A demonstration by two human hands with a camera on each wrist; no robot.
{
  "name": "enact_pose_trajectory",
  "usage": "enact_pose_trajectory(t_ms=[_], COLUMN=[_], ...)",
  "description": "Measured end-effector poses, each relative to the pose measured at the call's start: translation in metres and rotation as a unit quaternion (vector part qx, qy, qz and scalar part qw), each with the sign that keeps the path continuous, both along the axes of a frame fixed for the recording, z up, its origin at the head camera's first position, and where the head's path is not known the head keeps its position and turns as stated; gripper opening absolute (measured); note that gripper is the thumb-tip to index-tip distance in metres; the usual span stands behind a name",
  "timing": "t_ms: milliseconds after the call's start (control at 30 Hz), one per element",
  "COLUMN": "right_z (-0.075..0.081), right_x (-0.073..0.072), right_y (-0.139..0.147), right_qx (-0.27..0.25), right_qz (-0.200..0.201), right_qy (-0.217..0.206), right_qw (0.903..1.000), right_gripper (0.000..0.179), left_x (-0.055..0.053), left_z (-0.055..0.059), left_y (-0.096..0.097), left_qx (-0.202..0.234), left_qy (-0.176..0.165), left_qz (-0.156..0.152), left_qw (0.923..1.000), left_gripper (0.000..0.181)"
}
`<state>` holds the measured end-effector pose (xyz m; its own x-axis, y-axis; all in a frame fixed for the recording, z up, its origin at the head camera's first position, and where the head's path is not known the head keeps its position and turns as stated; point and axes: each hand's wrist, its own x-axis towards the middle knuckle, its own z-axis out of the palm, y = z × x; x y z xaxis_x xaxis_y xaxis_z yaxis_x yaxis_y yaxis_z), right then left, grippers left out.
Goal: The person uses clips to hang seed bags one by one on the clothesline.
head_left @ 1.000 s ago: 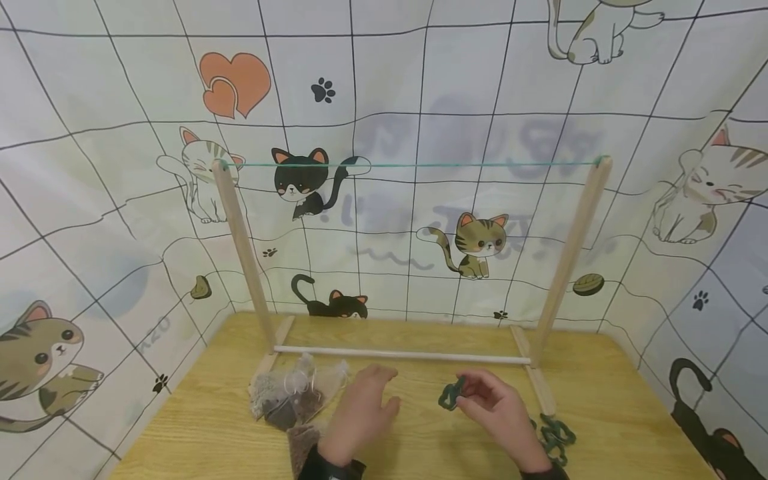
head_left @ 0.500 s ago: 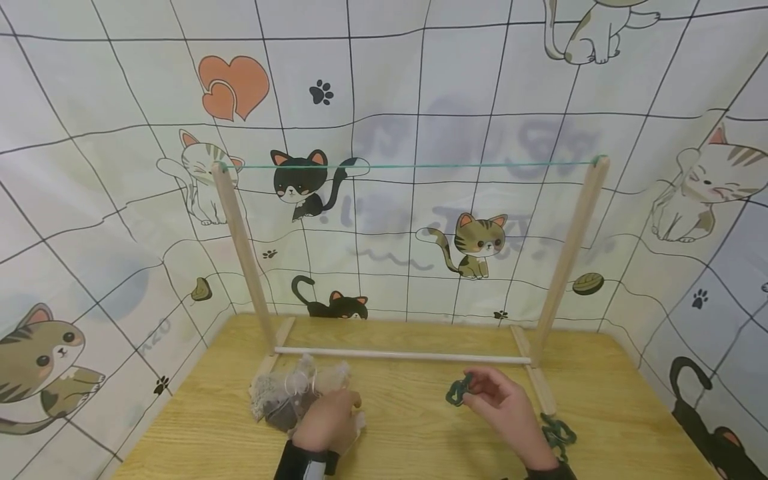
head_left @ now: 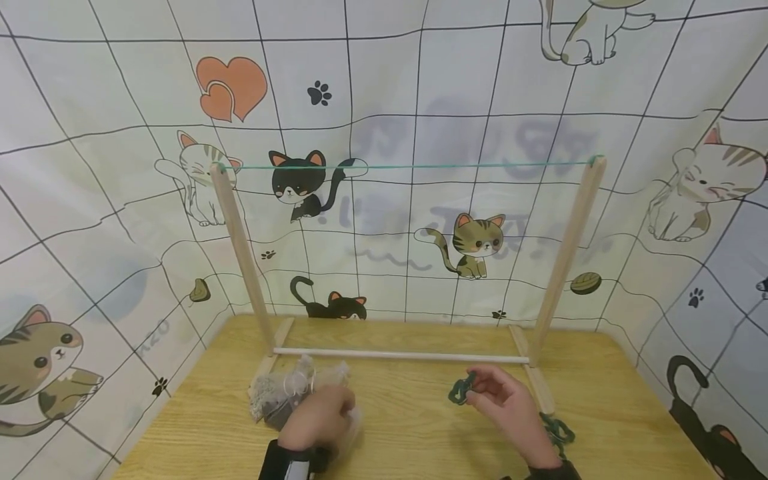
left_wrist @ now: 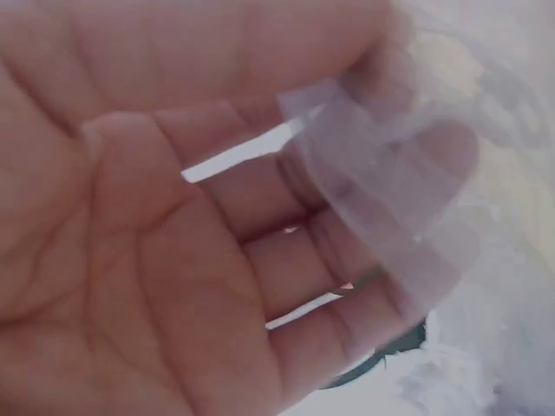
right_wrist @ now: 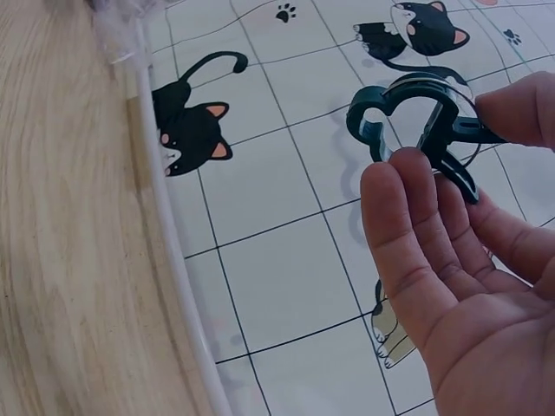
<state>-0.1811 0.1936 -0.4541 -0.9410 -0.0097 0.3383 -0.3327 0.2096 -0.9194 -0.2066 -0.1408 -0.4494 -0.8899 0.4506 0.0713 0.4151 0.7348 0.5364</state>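
My left hand (head_left: pixel 321 420) is at the bags on the left and pinches the clear plastic top of a small bag (head_left: pixel 355 423). In the left wrist view, thumb and index finger hold that thin film (left_wrist: pixel 373 173), which lies over the other fingers; the bag's filled part is hidden. My right hand (head_left: pixel 507 410) is raised right of centre and pinches a dark green plastic spring clip (head_left: pixel 461 391) by its handle end. The right wrist view shows the clip's (right_wrist: pixel 368 108) rounded jaws beyond the fingertips. Beside my left hand lie several clear bags (head_left: pixel 270 397) with grey and dark granular contents.
A wooden stand (head_left: pixel 240 257) rises behind the hands, a green string (head_left: pixel 408 166) stretched between its post tops and a white rod (head_left: pixel 402 355) low across its base. More green clips (head_left: pixel 559 430) lie by my right forearm. A cat-print cloth (head_left: pixel 384 267) surrounds the table (head_left: pixel 186 413).
My left hand has moved left and down from the table's middle to the bags and taken hold of one bag's plastic. My right hand with the clip has shifted slightly right.
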Motion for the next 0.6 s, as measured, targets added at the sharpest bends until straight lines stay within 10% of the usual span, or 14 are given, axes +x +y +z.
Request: enact_pose_trajectory(t_ms=[200,600], right_z=[0.010,0.062], right_x=[0.006,0.009], right_y=[0.004,0.030], right_qx=[0.007,0.095], right_qz=[-0.016,-0.041], right_qy=[0.000,0.020], right_qw=[0.9999,0.9944], right_gripper=[0.034,0.032], left_x=[-0.007,-0.017], left_z=[0.015,0.066], left_y=[0.006,0.063], left_qx=[0.085,0.195], left_qy=[0.031,0.161], left_qz=[-0.050,-0.004], left_qw=[0.9946,0.9676], left_gripper=[0.026,0.012])
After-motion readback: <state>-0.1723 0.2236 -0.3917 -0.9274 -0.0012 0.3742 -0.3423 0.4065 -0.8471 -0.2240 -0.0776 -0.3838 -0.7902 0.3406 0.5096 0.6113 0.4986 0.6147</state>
